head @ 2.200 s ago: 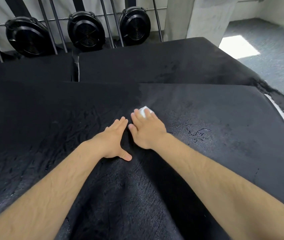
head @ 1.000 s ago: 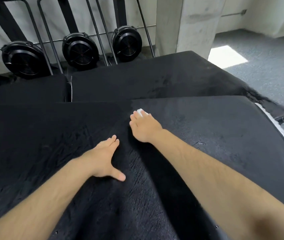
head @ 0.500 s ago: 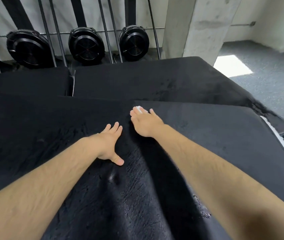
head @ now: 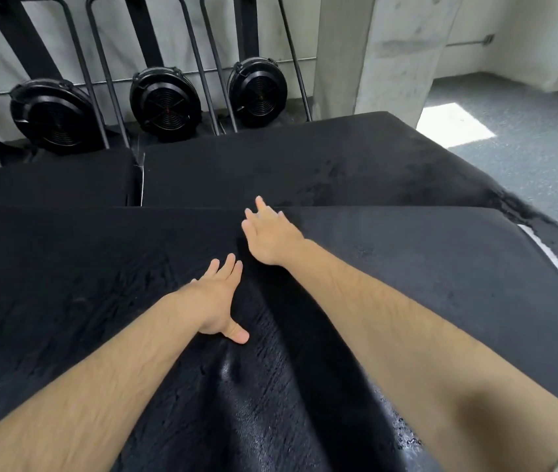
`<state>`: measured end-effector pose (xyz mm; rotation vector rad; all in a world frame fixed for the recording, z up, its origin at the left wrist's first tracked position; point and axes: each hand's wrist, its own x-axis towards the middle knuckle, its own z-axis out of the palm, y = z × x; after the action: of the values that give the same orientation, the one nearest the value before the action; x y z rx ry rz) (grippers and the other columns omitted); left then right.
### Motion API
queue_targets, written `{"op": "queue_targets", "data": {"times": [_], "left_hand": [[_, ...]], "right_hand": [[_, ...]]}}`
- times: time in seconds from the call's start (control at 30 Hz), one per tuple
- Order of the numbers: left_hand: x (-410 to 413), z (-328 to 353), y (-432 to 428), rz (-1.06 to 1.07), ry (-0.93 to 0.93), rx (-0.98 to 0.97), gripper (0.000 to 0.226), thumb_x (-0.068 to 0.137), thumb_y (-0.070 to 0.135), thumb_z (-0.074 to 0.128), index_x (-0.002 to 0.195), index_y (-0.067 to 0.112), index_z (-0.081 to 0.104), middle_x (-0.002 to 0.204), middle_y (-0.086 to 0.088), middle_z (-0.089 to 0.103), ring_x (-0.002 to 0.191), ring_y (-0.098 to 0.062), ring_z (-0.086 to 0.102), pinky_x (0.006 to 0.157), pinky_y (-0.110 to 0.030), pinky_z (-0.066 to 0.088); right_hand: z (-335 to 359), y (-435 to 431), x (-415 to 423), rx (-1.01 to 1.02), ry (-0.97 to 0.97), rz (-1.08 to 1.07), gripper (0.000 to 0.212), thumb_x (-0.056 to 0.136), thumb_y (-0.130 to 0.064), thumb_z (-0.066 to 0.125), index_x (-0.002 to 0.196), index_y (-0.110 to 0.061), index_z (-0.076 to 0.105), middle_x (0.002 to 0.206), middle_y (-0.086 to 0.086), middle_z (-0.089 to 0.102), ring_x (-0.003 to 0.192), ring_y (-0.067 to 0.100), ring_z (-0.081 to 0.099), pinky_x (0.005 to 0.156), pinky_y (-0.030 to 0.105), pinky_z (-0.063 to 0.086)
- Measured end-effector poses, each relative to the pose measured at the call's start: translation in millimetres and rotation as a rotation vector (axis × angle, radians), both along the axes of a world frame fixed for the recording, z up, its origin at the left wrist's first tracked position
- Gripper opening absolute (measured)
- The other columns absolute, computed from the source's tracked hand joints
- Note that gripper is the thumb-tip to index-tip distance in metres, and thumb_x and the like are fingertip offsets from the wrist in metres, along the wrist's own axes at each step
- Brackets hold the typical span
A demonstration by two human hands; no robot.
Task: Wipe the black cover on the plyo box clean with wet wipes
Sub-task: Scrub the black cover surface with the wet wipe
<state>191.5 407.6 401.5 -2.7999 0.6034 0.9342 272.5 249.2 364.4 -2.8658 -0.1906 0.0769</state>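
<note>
Head view, single frame.

- Cover (head: 407,267): black and matte. It fills the middle and lower frame, and its far edge runs straight across at mid-height. There is a glossy wet sheen (head: 236,386) in the near centre and droplets (head: 407,437) near the right forearm. A white strip (head: 540,250) shows at its right edge.
- Left hand (head: 218,301): palm down and flat on the cover near the centre. The fingers are straight, close together and pointing away, with the thumb splayed out to the right. It holds nothing.
- Right hand (head: 269,236): palm down on the cover, ahead of the left hand and just to its right. The fingers are straight and slightly spread, and the fingertips reach the far edge. It is somewhat blurred.
- Wipe: I cannot tell whether one lies under the right palm.
- The two hands are apart, both flattened and neither curled.

Surroundings:
- Two lower black pads lie behind the cover, a larger one (head: 305,165) and a left one (head: 46,185), with a narrow gap between them.
- Three round black fan housings (head: 51,114) (head: 165,102) (head: 258,90) stand in a row behind the pads on thin metal frames.
- A concrete pillar (head: 390,52) stands at upper right.
- The grey floor (head: 526,172) has a bright sunlit patch (head: 454,129).
</note>
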Motion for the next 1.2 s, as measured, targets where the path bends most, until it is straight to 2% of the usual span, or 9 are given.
{"op": "queue_targets", "data": {"times": [0.07, 0.27, 0.4, 0.6, 0.7, 0.87, 1.0, 1.1, 1.2], "left_hand": [[0.5, -0.7, 0.8, -0.001, 0.001, -0.007, 0.136, 0.075, 0.058, 0.077, 0.153, 0.019, -0.026, 0.158, 0.005, -0.037, 0.149, -0.020, -0.026, 0.125, -0.049, 0.009], [1.5, -3.9, 2.3, 0.018, 0.009, -0.038, 0.136, 0.075, 0.056, 0.079, 0.154, 0.022, -0.026, 0.156, 0.010, -0.038, 0.149, -0.017, -0.026, 0.125, -0.047, 0.008], [0.5, -1.8, 2.8, 0.014, 0.001, -0.032, 0.135, 0.075, 0.056, 0.079, 0.154, 0.021, -0.025, 0.157, 0.009, -0.038, 0.149, -0.018, -0.026, 0.125, -0.047, 0.008], [-0.4, 1.2, 2.3, 0.018, 0.006, -0.025, 0.133, 0.077, 0.054, 0.078, 0.154, 0.021, -0.025, 0.157, 0.008, -0.037, 0.150, -0.018, -0.025, 0.125, -0.046, 0.011], [-1.1, 0.8, 1.1, 0.015, 0.004, -0.012, 0.133, 0.077, 0.055, 0.078, 0.154, 0.020, -0.025, 0.157, 0.007, -0.037, 0.150, -0.019, -0.024, 0.124, -0.046, 0.014], [-1.9, 2.2, -0.1, 0.017, -0.002, -0.014, 0.133, 0.077, 0.056, 0.078, 0.154, 0.021, -0.025, 0.158, 0.007, -0.036, 0.150, -0.018, -0.023, 0.124, -0.046, 0.014], [-4.5, 2.9, -4.9, 0.010, -0.013, 0.016, 0.133, 0.077, 0.055, 0.078, 0.154, 0.019, -0.024, 0.159, 0.006, -0.035, 0.151, -0.020, -0.023, 0.124, -0.047, 0.015], [-4.2, 5.8, -3.0, 0.016, -0.023, -0.005, 0.132, 0.077, 0.054, 0.078, 0.155, 0.020, -0.023, 0.160, 0.007, -0.034, 0.151, -0.019, -0.023, 0.124, -0.046, 0.014], [-4.0, 7.1, 3.4, 0.037, -0.016, -0.059, 0.130, 0.078, 0.052, 0.079, 0.156, 0.023, -0.021, 0.160, 0.009, -0.032, 0.151, -0.017, -0.023, 0.125, -0.046, 0.012]], "right_hand": [[-6.6, -1.2, -10.2, 0.038, -0.025, 0.017, 0.057, 0.105, -0.038, 0.014, 0.151, -0.008, 0.032, 0.161, 0.011, 0.025, 0.146, 0.030, 0.026, 0.119, 0.045, 0.025], [2.2, -49.2, 2.8, 0.098, -0.087, -0.227, 0.040, 0.106, -0.021, 0.020, 0.129, -0.011, 0.052, 0.135, 0.006, 0.048, 0.132, 0.026, 0.041, 0.112, 0.047, 0.032], [-7.1, -24.0, -2.4, 0.023, -0.105, -0.100, 0.036, 0.102, -0.019, 0.019, 0.100, -0.013, 0.054, 0.114, 0.004, 0.055, 0.109, 0.025, 0.047, 0.099, 0.039, 0.038], [-2.0, -81.1, -1.0, -0.044, -0.066, -0.343, 0.047, 0.102, -0.025, 0.015, 0.122, -0.010, 0.055, 0.130, 0.005, 0.049, 0.129, 0.026, 0.040, 0.109, 0.046, 0.032], [-16.6, -53.6, -11.0, -0.085, -0.095, -0.219, 0.069, 0.092, -0.032, -0.005, 0.114, -0.008, 0.056, 0.122, 0.007, 0.053, 0.119, 0.029, 0.039, 0.108, 0.041, 0.031], [-5.7, -98.5, -22.2, -0.027, -0.045, -0.255, 0.043, 0.103, -0.026, 0.019, 0.130, -0.014, 0.051, 0.137, 0.002, 0.045, 0.140, 0.023, 0.031, 0.113, 0.050, 0.027], [-13.6, -65.1, -34.6, -0.127, -0.084, -0.210, 0.058, 0.098, -0.028, 0.004, 0.120, -0.010, 0.055, 0.132, 0.006, 0.051, 0.121, 0.027, 0.037, 0.109, 0.040, 0.029], [-19.9, -55.9, -54.0, -0.088, -0.102, -0.016, 0.052, 0.105, -0.032, 0.012, 0.144, -0.012, 0.042, 0.156, 0.001, 0.033, 0.147, 0.020, 0.020, 0.120, 0.048, 0.017], [-6.2, -80.6, -44.3, -0.167, -0.031, -0.154, 0.049, 0.106, -0.027, 0.015, 0.148, -0.014, 0.037, 0.157, -0.001, 0.028, 0.150, 0.018, 0.014, 0.120, 0.053, 0.016]]}}
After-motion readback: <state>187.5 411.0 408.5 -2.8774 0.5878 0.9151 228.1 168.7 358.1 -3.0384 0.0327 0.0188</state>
